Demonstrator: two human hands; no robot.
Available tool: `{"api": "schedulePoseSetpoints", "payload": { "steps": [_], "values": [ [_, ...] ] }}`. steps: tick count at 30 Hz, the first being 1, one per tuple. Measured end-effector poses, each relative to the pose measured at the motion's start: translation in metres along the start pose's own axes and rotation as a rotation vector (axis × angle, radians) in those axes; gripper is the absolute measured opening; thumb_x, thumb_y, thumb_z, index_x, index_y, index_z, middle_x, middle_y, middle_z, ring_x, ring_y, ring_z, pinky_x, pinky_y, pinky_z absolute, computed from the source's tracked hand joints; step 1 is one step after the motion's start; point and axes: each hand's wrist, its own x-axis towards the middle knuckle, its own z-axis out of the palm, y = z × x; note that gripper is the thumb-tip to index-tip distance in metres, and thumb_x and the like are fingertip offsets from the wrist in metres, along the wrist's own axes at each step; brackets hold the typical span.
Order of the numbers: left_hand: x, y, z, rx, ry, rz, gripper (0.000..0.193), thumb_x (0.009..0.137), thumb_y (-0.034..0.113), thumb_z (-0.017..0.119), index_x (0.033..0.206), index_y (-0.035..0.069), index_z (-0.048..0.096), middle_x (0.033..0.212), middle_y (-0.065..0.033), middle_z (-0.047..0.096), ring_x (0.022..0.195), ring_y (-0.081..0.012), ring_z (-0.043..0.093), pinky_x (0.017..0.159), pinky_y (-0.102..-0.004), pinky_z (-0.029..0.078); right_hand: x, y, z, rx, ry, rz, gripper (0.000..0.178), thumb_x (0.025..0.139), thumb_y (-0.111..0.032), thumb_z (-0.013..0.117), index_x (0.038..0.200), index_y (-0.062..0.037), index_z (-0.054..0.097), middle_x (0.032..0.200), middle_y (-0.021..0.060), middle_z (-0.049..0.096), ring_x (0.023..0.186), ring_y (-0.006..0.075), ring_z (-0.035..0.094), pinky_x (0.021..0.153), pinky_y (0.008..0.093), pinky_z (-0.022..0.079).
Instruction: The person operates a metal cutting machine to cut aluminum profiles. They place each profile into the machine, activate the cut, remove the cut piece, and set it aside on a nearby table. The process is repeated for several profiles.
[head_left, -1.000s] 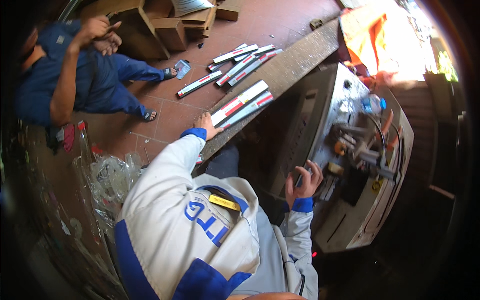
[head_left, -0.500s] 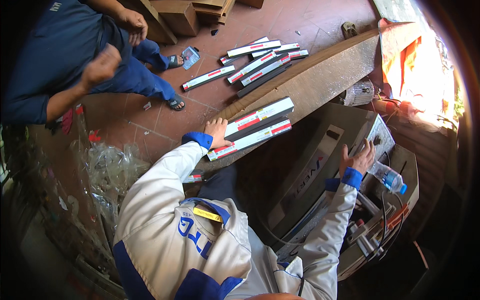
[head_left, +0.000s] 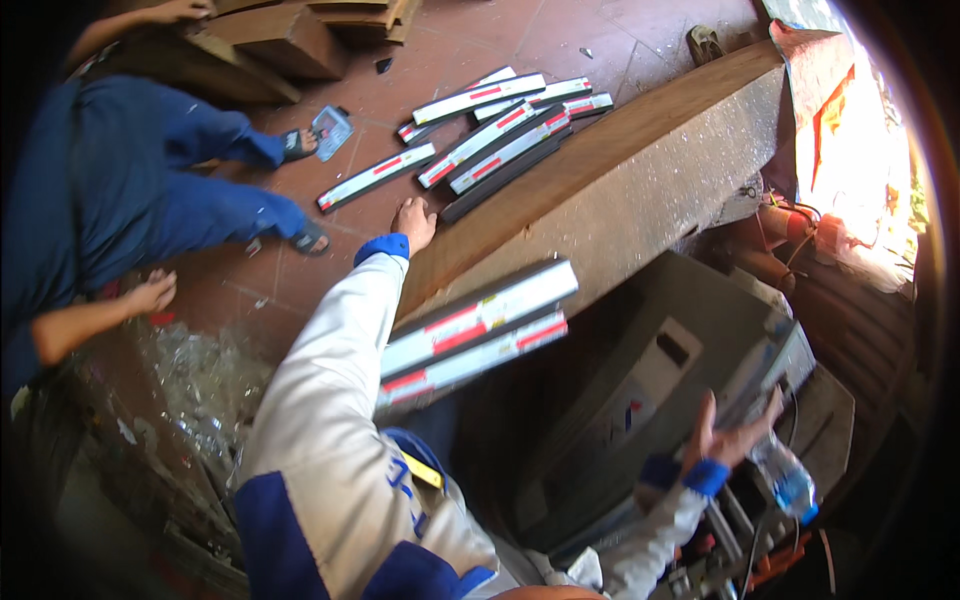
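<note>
My left hand [head_left: 415, 224] is stretched out over the near edge of a thick wooden beam [head_left: 590, 185], close to the lower end of a group of long, narrow white-and-red boxes [head_left: 510, 155] on the floor. Its fingers look loosely bent and slightly blurred, with nothing visible in them. Two more long boxes [head_left: 470, 318] lie side by side, nearer to me, at the beam's end; my left sleeve covers part of them. My right hand [head_left: 735, 435] has its thumb and fingers spread beside a dark grey machine [head_left: 650, 350]; I cannot tell whether it touches it.
A person in blue [head_left: 190, 150] stands at the left, hands away from the boxes. Wooden blocks [head_left: 290, 45] sit at the far left, and crumpled clear plastic [head_left: 200, 390] lies below the person. Beyond my right hand are a plastic bottle [head_left: 785, 475] and cables.
My left hand has left the two near boxes and moved farther out toward the floor boxes. The person's arms have shifted apart. The whole view has tilted and moved.
</note>
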Motion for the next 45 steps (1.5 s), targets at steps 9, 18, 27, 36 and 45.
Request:
{"api": "schedulePoseSetpoints", "payload": {
  "steps": [9,18,27,36,45],
  "values": [
    [0.178,-0.025,0.178,0.259,-0.027,0.088,0.072,0.096,0.029,0.086,0.149,-0.006,0.051,0.152,-0.0308,0.059,0.141,-0.0489,0.060,0.120,-0.0542,0.051,0.005,-0.010,0.004,0.090,-0.111,0.077,0.122,0.093,-0.071,0.074,0.177,0.0018,0.025,0.181,0.0250,0.032,0.169,0.0416,0.028,0.138,0.0559,0.018],
    [0.180,0.038,0.123,0.232,-0.181,0.089,0.070,0.096,0.037,0.088,0.148,-0.002,0.060,0.151,-0.0310,0.058,0.134,-0.0497,0.065,0.115,-0.0535,0.054,-0.002,-0.024,0.000,0.076,-0.131,0.103,0.124,0.091,-0.074,0.074,0.177,0.0029,0.026,0.181,0.0255,0.032,0.170,0.0416,0.026,0.138,0.0559,0.018],
    [0.058,0.058,-0.058,-0.132,-0.173,0.146,0.063,0.096,0.049,0.084,0.121,-0.009,0.076,0.116,-0.0353,0.078,0.113,-0.0504,0.076,0.101,-0.0556,0.057,0.008,-0.011,-0.006,0.167,-0.108,-0.013,0.116,0.076,-0.042,0.089,0.173,-0.0024,0.038,0.180,0.0255,0.035,0.171,0.0463,0.023,0.138,0.0584,0.021],
    [-0.198,0.038,-0.259,-0.101,-0.066,-0.253,0.066,0.098,0.052,0.082,0.121,-0.010,0.075,0.122,-0.0386,0.076,0.119,-0.0514,0.074,0.102,-0.0550,0.058,-0.007,-0.114,-0.009,0.449,0.070,-0.247,0.042,0.086,-0.012,0.082,0.127,-0.0118,0.077,0.116,0.0144,0.077,0.116,0.0409,0.071,0.107,0.0549,0.055],
    [-0.324,0.034,-0.335,-0.223,-0.100,-0.172,0.091,0.096,0.052,0.085,0.152,-0.016,0.060,0.143,-0.0362,0.071,0.135,-0.0441,0.071,0.112,-0.0450,0.055,0.009,-0.255,-0.028,1.276,-0.748,-0.212,0.067,0.098,-0.020,0.088,0.157,-0.0013,0.063,0.137,0.0210,0.077,0.119,0.0244,0.077,0.098,0.0392,0.064]
  ]
}}
